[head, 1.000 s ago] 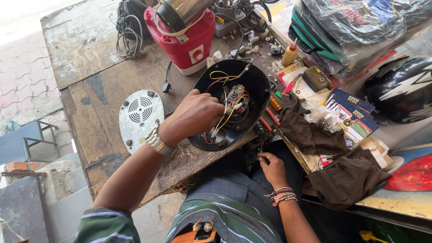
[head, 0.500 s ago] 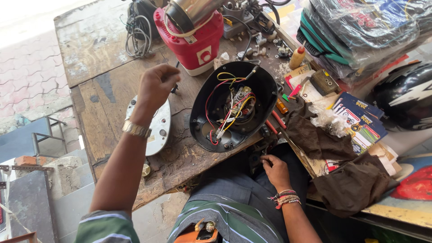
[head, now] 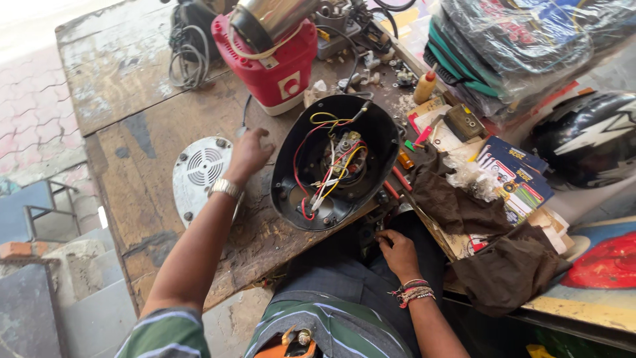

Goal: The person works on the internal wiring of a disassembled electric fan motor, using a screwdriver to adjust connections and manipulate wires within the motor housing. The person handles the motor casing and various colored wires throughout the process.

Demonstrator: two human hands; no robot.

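An upturned black appliance base (head: pixel 331 162) lies open on the worn wooden bench (head: pixel 139 179), with red, yellow and white wires and a motor showing inside. My left hand (head: pixel 248 154) hovers just left of it, over the edge of a round white vented cover plate (head: pixel 199 172), fingers loosely curled; whether it holds anything small I cannot tell. A metal watch sits on that wrist. My right hand (head: pixel 397 250) rests low at the bench's front edge below the black base, fingers closed around a small dark part that is mostly hidden.
A red appliance with a steel jar (head: pixel 275 46) stands behind the base. Coiled cables (head: pixel 189 63) lie at the back left. Screwdrivers, a small orange bottle (head: pixel 424 86), brown cloths (head: pixel 457 202), printed boxes, bagged goods and a black helmet (head: pixel 583 139) crowd the right side.
My left hand lifted off the black base's rim, swung up and left over the bench, then came back down beside the white cover plate. The right hand stayed at the front edge.
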